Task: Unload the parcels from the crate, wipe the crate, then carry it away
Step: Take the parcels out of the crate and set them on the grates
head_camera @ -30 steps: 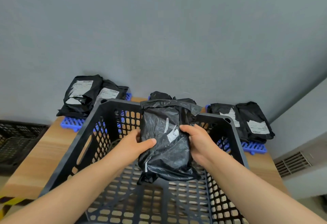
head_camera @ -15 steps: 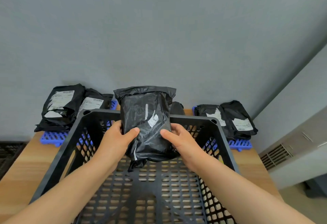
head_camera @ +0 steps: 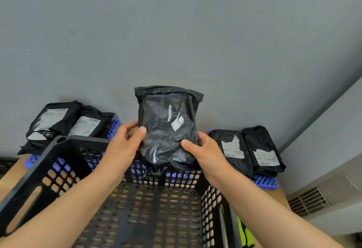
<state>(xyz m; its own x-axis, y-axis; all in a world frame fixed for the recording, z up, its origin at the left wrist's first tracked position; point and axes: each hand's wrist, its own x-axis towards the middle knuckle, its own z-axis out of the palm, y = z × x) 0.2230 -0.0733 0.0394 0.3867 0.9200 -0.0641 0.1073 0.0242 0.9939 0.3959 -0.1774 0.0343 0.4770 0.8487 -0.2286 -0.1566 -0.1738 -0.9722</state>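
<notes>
— Higher now: that black parcel [head_camera: 168, 128] has come up out of the crate [head_camera: 78, 141] and forward, so it sits over the far rim, close to the grey wall.

— Who's got it?

— Both hands. From the head camera, the left hand [head_camera: 125, 144] grips its left edge, thumb across the front and fingers curled behind. The right hand [head_camera: 207, 153] does the same on the lower right edge. It's upright, with the folded end on top and a torn white label facing us.

— And the rest of the parcels?

— Already out, by the look of it. Two labelled parcels [head_camera: 52, 120] lie on a blue plastic grid [head_camera: 114, 128] at the back left of the counter [head_camera: 8, 177]. Two more [head_camera: 246, 150] lie on another blue grid [head_camera: 264, 182] at the back right.

— Anything left in the crate?

— None that I can see. Its perforated floor shows bare wood through the holes, though the arms and the bottom of the picture hide the near part. I'd guess this is the last one.

— So what remains?

— Setting this parcel down behind the crate, I'd say between the two lots. After that, the wiping hasn't begun and no cloth is in sight, and the carrying away comes last.
</notes>
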